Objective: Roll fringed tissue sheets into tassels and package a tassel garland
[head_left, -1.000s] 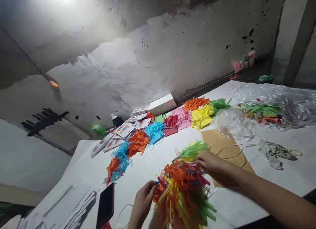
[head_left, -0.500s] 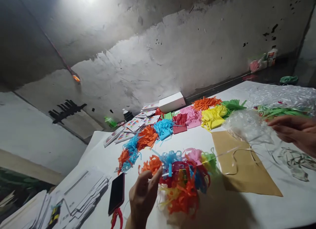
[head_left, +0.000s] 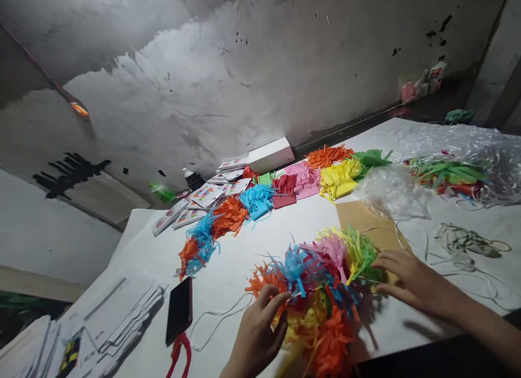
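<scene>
Writing on the printed cards (head_left: 203, 196) left of centre is showing only as coloured shapes, too small to read. Low in the middle of the frame, the left hand (head_left: 258, 334) is curling loosely, fingertips touching the multicoloured paper-fringe garland (head_left: 317, 280) lying on the white table (head_left: 252, 242). At lower right, the right hand (head_left: 407, 280) is resting nearly flat, fingers spread, on the garland's green end beside the brown envelope (head_left: 368, 223).

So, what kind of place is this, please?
Probably a makeshift craft workspace: a white table against a rough peeling wall, with piles of cut paper fringe in rows, and both hands on a multicolour garland.
</scene>
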`<action>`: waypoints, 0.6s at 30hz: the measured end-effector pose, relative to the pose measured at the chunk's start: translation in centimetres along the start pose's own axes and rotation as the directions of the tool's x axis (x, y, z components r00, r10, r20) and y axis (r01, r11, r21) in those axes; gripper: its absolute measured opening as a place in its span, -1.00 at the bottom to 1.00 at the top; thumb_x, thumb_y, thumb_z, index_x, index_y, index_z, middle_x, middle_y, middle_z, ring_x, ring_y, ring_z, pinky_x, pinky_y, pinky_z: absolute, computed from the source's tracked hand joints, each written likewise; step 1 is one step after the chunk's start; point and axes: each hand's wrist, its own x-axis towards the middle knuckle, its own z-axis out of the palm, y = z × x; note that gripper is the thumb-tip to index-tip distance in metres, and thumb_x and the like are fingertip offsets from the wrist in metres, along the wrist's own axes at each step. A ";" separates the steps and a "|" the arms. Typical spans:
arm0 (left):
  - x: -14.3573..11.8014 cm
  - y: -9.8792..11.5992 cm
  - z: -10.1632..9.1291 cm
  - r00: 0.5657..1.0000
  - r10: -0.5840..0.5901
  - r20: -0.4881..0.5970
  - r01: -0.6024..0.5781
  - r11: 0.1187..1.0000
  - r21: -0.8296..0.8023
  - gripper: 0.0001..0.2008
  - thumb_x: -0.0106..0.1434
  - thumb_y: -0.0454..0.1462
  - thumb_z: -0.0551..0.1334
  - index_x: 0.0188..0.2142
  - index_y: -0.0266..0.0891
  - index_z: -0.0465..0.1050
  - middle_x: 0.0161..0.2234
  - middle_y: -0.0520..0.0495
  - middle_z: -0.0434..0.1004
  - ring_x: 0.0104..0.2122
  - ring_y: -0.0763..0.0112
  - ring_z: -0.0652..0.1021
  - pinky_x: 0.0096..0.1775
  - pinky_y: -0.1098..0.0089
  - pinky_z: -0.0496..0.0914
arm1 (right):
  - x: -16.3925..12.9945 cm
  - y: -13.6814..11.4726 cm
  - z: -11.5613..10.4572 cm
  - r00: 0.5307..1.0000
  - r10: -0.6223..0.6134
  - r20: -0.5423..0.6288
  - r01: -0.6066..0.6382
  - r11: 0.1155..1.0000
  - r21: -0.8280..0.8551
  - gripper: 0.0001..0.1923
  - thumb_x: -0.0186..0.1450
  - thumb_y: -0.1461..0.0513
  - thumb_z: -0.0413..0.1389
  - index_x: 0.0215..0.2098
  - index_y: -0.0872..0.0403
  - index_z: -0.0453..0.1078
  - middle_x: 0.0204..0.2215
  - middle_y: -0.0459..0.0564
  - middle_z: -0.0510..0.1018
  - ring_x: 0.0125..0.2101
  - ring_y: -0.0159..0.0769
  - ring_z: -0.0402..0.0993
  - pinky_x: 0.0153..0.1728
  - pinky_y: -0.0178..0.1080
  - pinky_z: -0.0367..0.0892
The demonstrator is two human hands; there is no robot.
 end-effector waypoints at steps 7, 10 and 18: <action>0.1 -1.1 0.6 0.998 -0.040 -0.055 0.042 0.998 0.048 -0.75 0.36 -0.40 0.12 -0.10 -0.17 0.54 -0.28 -0.13 0.56 -0.41 0.34 0.61 -0.38 0.41 0.52 | 2.9 -4.5 2.8 0.994 0.030 0.104 -0.058 0.959 0.279 -0.56 0.45 -0.06 -0.05 -0.42 0.02 0.37 -0.47 -0.02 0.47 -0.43 -0.21 0.42 -0.33 -0.17 0.36; 0.0 -0.9 -0.8 0.997 -0.053 -0.057 0.054 0.998 0.017 -0.77 0.42 -0.36 0.10 -0.25 -0.17 0.55 -0.41 -0.05 0.54 -0.51 0.41 0.55 -0.45 0.48 0.44 | 2.8 -5.3 0.5 0.985 0.086 0.148 -0.143 0.890 0.433 -0.54 0.49 -0.11 -0.16 -0.36 0.00 0.26 -0.60 -0.19 0.22 -0.62 -0.37 0.17 -0.61 -0.35 0.11; 3.1 2.5 -7.7 0.998 0.045 -0.053 -0.056 0.973 -0.225 -0.73 0.46 -0.25 0.15 -0.29 -0.19 0.62 -0.54 -0.02 0.52 -0.58 0.49 0.49 -0.51 0.52 0.33 | 2.6 -8.0 -7.4 0.986 -0.024 0.165 -0.069 0.845 0.530 -0.54 0.28 -0.17 0.21 -0.49 0.00 0.50 -0.58 -0.01 0.41 -0.55 -0.28 0.28 -0.54 -0.27 0.18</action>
